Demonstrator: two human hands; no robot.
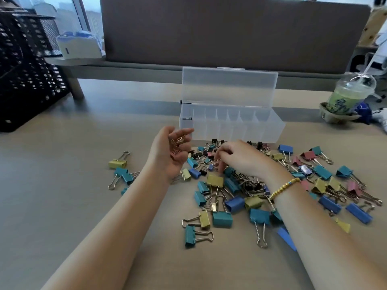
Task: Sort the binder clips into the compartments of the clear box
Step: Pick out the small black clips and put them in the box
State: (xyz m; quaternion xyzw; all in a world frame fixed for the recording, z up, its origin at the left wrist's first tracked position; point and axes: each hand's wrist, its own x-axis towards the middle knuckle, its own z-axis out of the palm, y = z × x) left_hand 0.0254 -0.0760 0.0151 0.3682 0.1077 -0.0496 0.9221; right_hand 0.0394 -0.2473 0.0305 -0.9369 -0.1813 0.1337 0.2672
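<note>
Clear box (232, 126): translucent plastic, long, divided into a row of narrow compartments; lid hinged upright at the back; upper centre of frame. Leftmost compartment holds a few small dark clips (187, 117); the others look empty. Binder clips (251, 185): loose heap just in front of the box, centre to right; teal, blue, yellow, pink, black, mixed sizes, wire handles splayed. Small gold clips (177, 144) lie in the cupped left hand (171, 153).
</note>
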